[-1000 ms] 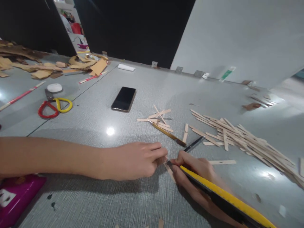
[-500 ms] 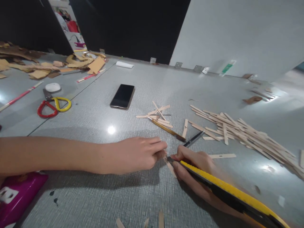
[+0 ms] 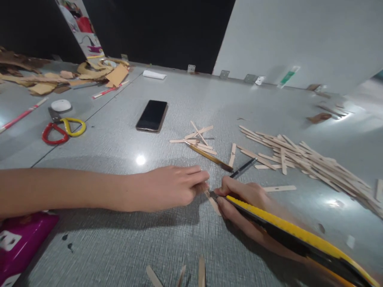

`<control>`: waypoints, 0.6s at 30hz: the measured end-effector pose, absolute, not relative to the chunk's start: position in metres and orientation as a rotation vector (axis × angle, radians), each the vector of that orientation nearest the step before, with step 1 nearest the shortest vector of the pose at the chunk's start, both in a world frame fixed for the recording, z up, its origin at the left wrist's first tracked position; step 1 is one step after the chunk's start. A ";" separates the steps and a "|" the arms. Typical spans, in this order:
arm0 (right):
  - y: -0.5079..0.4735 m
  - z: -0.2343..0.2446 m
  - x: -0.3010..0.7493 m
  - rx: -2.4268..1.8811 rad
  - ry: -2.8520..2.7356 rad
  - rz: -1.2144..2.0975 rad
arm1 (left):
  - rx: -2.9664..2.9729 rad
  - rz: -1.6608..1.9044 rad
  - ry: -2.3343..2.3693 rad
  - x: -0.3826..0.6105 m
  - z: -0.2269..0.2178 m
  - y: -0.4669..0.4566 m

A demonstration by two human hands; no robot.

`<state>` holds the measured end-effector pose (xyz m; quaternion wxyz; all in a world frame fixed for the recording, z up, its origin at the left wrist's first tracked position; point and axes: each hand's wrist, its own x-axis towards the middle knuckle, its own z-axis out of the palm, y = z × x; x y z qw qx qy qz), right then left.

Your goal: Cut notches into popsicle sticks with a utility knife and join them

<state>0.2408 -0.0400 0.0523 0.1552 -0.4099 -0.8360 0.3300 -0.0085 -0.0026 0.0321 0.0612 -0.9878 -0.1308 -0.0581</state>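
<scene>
My left hand [image 3: 170, 187] lies on the grey table [image 3: 119, 239], its fingertips pinched on the end of a flat wooden stick [image 3: 213, 202]. My right hand [image 3: 245, 199] grips a yellow and black utility knife [image 3: 287, 231], whose tip rests on that same stick beside my left fingers. Beyond my hands lie a pencil [image 3: 209, 156] and a black pen [image 3: 243, 167].
A large pile of wooden sticks [image 3: 302, 159] spreads at the right, a small heap [image 3: 197, 141] sits mid-table. A black phone [image 3: 152, 115], red and yellow scissors [image 3: 61, 129], cardboard scraps [image 3: 89, 73] and a magenta box [image 3: 18, 243] lie to the left. Cut stick pieces [image 3: 179, 275] rest near the front edge.
Both hands keep their hold on the stick and knife; only the view has shifted slightly, showing more cut pieces at the bottom.
</scene>
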 end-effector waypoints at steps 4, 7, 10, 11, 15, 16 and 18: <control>-0.043 0.045 0.245 -1.214 -2.293 1.052 | -3.005 -0.118 -0.400 -0.008 0.034 -0.004; -0.047 0.035 0.248 -1.249 -2.070 1.210 | -3.012 -0.125 -0.400 -0.008 0.032 -0.004; -0.051 0.028 0.251 -1.265 -1.822 1.323 | -2.983 -0.241 -0.396 -0.008 0.027 -0.004; -0.051 0.026 0.251 -1.274 -1.808 1.319 | -2.982 -0.275 -0.387 -0.008 0.026 -0.004; -0.051 0.025 0.248 -1.295 -1.975 1.190 | -3.010 -0.305 -0.376 -0.007 0.026 -0.004; -0.050 0.025 0.247 -1.294 -2.006 1.159 | -3.008 -0.301 -0.381 -0.007 0.026 -0.004; -0.049 0.026 0.245 -1.268 -2.043 1.103 | -3.000 -0.285 -0.385 -0.007 0.028 -0.005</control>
